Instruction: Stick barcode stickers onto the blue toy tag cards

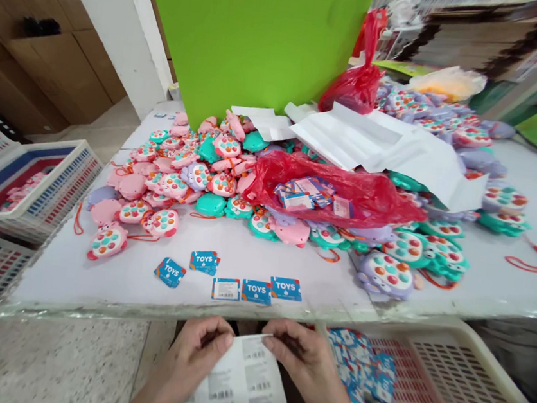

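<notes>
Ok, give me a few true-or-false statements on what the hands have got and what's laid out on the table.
1. The left hand and right hand both grip the sheet of barcode labels. True.
2. The sheet lies flat on the table. False: it is held below the table's near edge.
3. Blue TOYS cards lie in a loose row near the table's front edge. True.
4. The red bag on the table holds only pink toys. False: blue printed cards show inside it.
5. The basket by the right hand is green. False: it is pinkish red.
</notes>
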`<state>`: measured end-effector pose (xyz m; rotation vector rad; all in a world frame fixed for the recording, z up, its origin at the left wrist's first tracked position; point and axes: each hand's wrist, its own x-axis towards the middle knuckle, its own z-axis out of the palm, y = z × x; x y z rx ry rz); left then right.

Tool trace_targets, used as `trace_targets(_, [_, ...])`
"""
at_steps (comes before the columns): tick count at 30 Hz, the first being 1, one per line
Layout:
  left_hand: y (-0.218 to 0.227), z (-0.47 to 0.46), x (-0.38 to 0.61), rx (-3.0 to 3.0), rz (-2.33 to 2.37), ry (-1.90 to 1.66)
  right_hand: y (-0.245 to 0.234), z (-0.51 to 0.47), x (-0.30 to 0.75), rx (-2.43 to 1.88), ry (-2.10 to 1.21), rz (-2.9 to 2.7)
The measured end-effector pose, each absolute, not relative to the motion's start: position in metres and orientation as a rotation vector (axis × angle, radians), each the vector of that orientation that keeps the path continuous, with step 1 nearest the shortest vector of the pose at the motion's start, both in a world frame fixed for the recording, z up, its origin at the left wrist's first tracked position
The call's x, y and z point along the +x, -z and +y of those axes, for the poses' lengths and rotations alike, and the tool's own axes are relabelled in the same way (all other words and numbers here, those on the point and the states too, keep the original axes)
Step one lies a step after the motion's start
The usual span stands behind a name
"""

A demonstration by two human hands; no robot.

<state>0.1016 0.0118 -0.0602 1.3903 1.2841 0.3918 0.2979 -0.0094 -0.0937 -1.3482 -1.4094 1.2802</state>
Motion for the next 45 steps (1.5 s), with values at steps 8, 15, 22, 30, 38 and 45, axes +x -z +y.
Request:
trace_targets(8, [0.052, 0.010, 0.104, 1.420, 1.270, -0.333, 0.084, -0.008, 0.298, -1.355, -1.458, -1.432])
trace_targets(15, [0.055, 0.008, 0.105, 1.451, 1.235, -0.312, 0.088, -0.010, 0.297, -1.391, -1.383, -1.476])
trace_targets(22, [0.053, 0.011, 0.109, 1.504, 1.329, -0.323, 0.091, -0.010, 0.300, -1.157, -0.562, -1.958])
trace_targets(30, [0.064, 0.009, 0.107, 1.492, 1.409, -0.317, 0.103, -0.023, 0.307, -1.065, -0.162, -2.105])
trace_targets(38, [0.058, 0.012, 0.113, 1.501, 1.248, -0.353, 0.083, -0.008, 0.297, -1.130, -0.730, -1.937])
trace_targets(45, [0.047, 0.013, 0.114, 1.438, 1.227, -0.369, 0.080, -0.006, 0.299, -1.226, -1.154, -1.770])
